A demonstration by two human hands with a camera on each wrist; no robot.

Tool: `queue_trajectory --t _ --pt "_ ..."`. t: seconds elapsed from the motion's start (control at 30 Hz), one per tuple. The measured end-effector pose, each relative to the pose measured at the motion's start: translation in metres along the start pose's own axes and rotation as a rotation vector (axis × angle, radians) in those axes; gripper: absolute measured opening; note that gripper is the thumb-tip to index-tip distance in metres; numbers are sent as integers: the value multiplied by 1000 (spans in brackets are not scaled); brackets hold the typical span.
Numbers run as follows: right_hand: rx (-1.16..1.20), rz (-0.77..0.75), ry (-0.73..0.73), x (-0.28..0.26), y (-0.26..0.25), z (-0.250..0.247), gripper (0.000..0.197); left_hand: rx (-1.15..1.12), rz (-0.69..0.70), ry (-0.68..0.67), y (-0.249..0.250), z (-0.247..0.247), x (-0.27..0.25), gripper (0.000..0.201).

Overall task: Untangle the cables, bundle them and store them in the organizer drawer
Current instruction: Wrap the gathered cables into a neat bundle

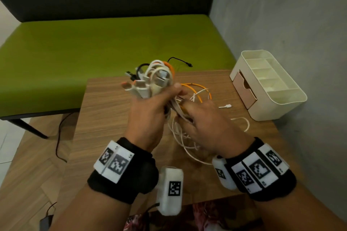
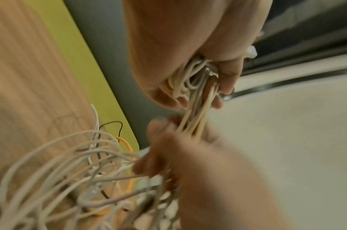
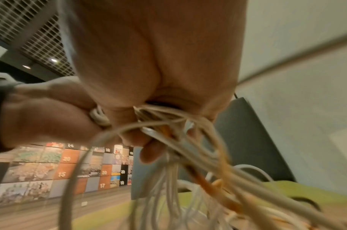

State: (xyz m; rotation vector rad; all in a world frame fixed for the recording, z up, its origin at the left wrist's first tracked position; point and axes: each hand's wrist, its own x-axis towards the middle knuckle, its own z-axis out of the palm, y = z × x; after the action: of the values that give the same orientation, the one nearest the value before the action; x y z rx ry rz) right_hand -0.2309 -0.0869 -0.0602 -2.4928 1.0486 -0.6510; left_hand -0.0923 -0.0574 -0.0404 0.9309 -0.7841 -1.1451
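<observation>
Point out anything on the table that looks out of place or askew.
The cables remain a tangle: white and orange loops sprawl on the table beneath both hands. The organizer has its pink drawer slightly open.

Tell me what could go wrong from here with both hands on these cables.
1. The left hand grips many plugs at once; pulling with the right hand may tighten knots in the loose cables.
2. Strands trailing on the table could snag the organizer or drag its slightly open drawer.

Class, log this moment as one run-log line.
left hand: grips cable bunch | right hand: grips trailing strands | organizer: drawer partly open
</observation>
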Motion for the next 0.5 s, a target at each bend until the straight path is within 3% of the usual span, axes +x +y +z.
queue_trajectory --t 0.07,0.13,0.23,0.33,0.5 --pt "-69 114 -60 0 14 -3 21 -286 -100 -88 10 -2 1 7" --pt "-254 265 -99 2 32 -7 19 -468 -101 -179 20 -10 4 17" --pt "-404 416 4 5 57 -10 31 -510 -57 -243 25 -22 7 33" --pt "-454 382 138 11 67 -3 62 -532 -45 -212 27 -27 8 37" --pt "-477 593 -105 3 84 3 129 -558 -9 -82 40 -45 16 33"
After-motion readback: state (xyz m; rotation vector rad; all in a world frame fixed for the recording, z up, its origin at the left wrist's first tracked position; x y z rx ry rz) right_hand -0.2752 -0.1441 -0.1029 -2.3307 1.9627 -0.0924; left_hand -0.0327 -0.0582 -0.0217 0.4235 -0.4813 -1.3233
